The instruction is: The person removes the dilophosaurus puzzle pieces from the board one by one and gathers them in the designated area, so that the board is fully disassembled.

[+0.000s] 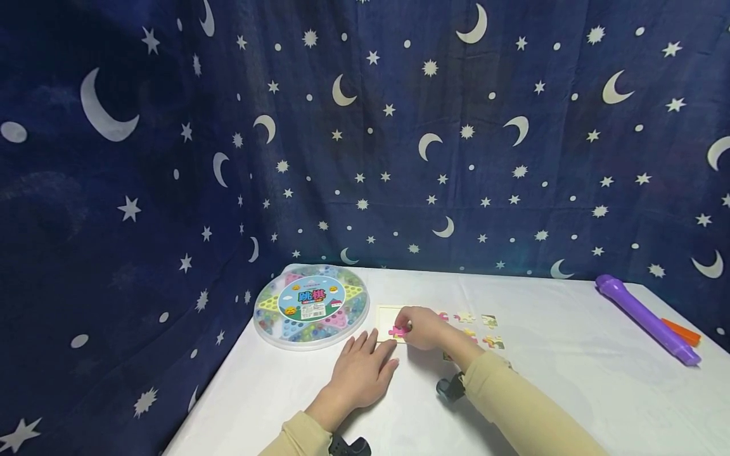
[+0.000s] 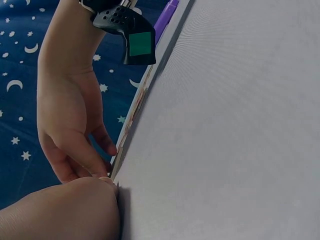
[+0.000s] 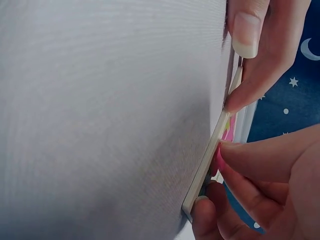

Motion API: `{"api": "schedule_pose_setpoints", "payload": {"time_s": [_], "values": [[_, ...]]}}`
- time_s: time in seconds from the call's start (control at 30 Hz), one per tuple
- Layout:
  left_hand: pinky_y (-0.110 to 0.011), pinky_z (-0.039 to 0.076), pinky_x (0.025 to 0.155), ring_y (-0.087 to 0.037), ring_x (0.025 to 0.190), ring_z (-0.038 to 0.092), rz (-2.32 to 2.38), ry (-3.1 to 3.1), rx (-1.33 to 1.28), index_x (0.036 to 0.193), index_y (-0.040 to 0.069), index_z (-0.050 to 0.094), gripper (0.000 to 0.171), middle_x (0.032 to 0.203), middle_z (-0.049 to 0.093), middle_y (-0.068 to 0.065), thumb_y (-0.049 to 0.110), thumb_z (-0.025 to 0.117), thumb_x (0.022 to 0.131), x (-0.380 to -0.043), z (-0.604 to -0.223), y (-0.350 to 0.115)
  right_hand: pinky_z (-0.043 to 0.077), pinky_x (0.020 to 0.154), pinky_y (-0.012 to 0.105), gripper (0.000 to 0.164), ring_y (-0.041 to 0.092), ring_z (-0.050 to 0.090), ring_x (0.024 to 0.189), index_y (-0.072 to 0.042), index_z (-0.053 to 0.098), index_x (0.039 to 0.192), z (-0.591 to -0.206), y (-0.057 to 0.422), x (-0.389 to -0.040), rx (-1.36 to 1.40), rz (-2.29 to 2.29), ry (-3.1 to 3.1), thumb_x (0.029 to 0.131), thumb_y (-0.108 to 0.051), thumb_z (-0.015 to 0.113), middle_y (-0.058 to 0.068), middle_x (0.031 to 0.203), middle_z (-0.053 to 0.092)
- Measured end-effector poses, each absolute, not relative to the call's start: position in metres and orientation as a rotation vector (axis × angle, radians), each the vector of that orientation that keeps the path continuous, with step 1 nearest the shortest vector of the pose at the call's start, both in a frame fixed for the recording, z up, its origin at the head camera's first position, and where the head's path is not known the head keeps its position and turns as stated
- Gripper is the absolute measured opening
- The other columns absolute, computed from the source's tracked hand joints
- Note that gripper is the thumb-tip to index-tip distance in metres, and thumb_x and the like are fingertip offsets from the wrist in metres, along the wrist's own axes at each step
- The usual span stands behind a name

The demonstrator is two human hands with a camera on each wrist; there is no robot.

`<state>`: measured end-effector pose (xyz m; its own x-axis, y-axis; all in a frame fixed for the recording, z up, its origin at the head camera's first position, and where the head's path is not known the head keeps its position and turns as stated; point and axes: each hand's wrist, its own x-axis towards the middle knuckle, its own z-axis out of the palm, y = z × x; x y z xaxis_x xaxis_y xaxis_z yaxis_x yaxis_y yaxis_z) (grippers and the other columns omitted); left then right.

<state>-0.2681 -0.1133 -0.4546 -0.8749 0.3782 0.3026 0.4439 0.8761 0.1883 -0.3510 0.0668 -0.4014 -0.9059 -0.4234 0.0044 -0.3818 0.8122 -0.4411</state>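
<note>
A shallow pale puzzle tray [image 1: 389, 311] lies on the white table. My right hand [image 1: 423, 328] is over it, thumb and fingers pinching a pink jigsaw puzzle piece [image 1: 395, 332]. Seen from the right wrist, that pink piece [image 3: 221, 161] sits between thumb and finger, close against the tray's edge [image 3: 202, 172]. My left hand [image 1: 360, 372] lies flat with spread, fairly straight fingers, and its fingertips touch the tray's near left edge. Loose puzzle pieces [image 1: 489, 321] are scattered to the right of the tray, some partly hidden behind my right hand and wrist.
A round Chinese checkers box [image 1: 312, 307] with a clear lid stands left of the tray. Far to the right lie a purple stick-like toy [image 1: 647, 320] and an orange object [image 1: 681, 332]. A dark star-and-moon curtain [image 1: 399, 158] hangs behind the table and on the left.
</note>
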Motion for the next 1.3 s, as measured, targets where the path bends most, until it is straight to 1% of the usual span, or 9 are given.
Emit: {"api": "schedule_pose_setpoints", "payload": {"time_s": [0.17, 0.3, 0.43, 0.67, 0.77, 0.93, 1.0, 1.13, 1.3], "values": [[-0.061, 0.032, 0.113, -0.043, 0.139, 0.045, -0.365, -2.779, -0.628, 0.143, 0.022, 0.059, 0.045, 0.15, 0.051, -0.02, 0.044, 0.044, 0.106, -0.268, -0.455, -0.114, 0.05, 0.096, 0.049, 0.027, 0.024, 0.063, 0.096, -0.011, 0.068, 0.106, -0.401, 0.066, -0.35, -0.659, -0.682, 2.918, 0.083, 0.002, 0.075, 0.004, 0.102, 0.069], [-0.059, 0.031, 0.115, -0.041, 0.141, 0.044, -0.356, -2.805, -0.617, 0.145, 0.024, 0.057, 0.047, 0.152, 0.049, -0.019, 0.046, 0.043, 0.107, -0.268, -0.453, -0.113, 0.049, 0.099, 0.049, 0.03, 0.027, 0.064, 0.102, -0.011, 0.072, 0.112, -0.401, 0.067, -0.35, -0.671, -0.648, 2.945, 0.084, 0.0, 0.076, 0.003, 0.102, 0.069], [-0.058, 0.031, 0.115, -0.04, 0.141, 0.044, -0.348, -2.81, -0.614, 0.145, 0.024, 0.057, 0.047, 0.152, 0.05, -0.018, 0.046, 0.042, 0.107, -0.268, -0.453, -0.112, 0.048, 0.1, 0.053, 0.032, 0.03, 0.064, 0.106, -0.016, 0.074, 0.111, -0.401, 0.069, -0.349, -0.68, -0.643, 2.968, 0.083, -0.001, 0.078, 0.003, 0.101, 0.07], [-0.058, 0.031, 0.116, -0.039, 0.142, 0.043, -0.349, -2.827, -0.602, 0.145, 0.024, 0.057, 0.047, 0.153, 0.049, -0.017, 0.046, 0.042, 0.106, -0.267, -0.452, -0.112, 0.046, 0.094, 0.06, 0.033, 0.026, 0.066, 0.095, -0.022, 0.071, 0.107, -0.401, 0.072, -0.347, -0.641, -0.703, 2.967, 0.082, -0.003, 0.079, -0.001, 0.092, 0.072], [-0.057, 0.03, 0.116, -0.039, 0.142, 0.042, -0.344, -2.832, -0.596, 0.146, 0.025, 0.057, 0.047, 0.153, 0.048, -0.017, 0.047, 0.042, 0.107, -0.268, -0.453, -0.112, 0.046, 0.092, 0.059, 0.028, 0.024, 0.066, 0.091, -0.021, 0.072, 0.105, -0.401, 0.072, -0.348, -0.637, -0.71, 2.973, 0.084, -0.005, 0.08, -0.002, 0.089, 0.071], [-0.057, 0.029, 0.117, -0.039, 0.143, 0.042, -0.353, -2.841, -0.59, 0.146, 0.025, 0.057, 0.047, 0.154, 0.048, -0.017, 0.046, 0.042, 0.106, -0.268, -0.456, -0.112, 0.051, 0.087, 0.048, 0.014, 0.018, 0.065, 0.085, -0.017, 0.073, 0.096, -0.402, 0.076, -0.347, -0.644, -0.763, 2.968, 0.087, -0.009, 0.08, -0.006, 0.085, 0.07], [-0.057, 0.029, 0.116, -0.039, 0.143, 0.042, -0.363, -2.844, -0.593, 0.146, 0.024, 0.057, 0.047, 0.154, 0.048, -0.017, 0.046, 0.043, 0.106, -0.268, -0.457, -0.112, 0.052, 0.087, 0.046, 0.009, 0.017, 0.065, 0.087, -0.018, 0.074, 0.093, -0.402, 0.081, -0.347, -0.639, -0.793, 2.961, 0.089, -0.012, 0.079, -0.006, 0.086, 0.07], [-0.057, 0.029, 0.116, -0.039, 0.143, 0.042, -0.361, -2.838, -0.596, 0.146, 0.024, 0.057, 0.047, 0.154, 0.048, -0.017, 0.046, 0.042, 0.107, -0.269, -0.457, -0.112, 0.053, 0.087, 0.047, 0.005, 0.017, 0.065, 0.089, -0.023, 0.076, 0.093, -0.397, 0.096, -0.346, -0.625, -0.836, 2.956, 0.091, -0.019, 0.078, -0.007, 0.092, 0.071], [-0.057, 0.03, 0.116, -0.039, 0.142, 0.043, -0.351, -2.82, -0.597, 0.145, 0.024, 0.057, 0.047, 0.153, 0.049, -0.017, 0.045, 0.043, 0.106, -0.27, -0.456, -0.113, 0.053, 0.077, 0.042, 0.006, 0.015, 0.062, 0.084, -0.026, 0.077, 0.095, -0.393, 0.125, -0.342, -0.597, -0.876, 2.929, 0.091, -0.022, 0.079, -0.006, 0.091, 0.071]]}}
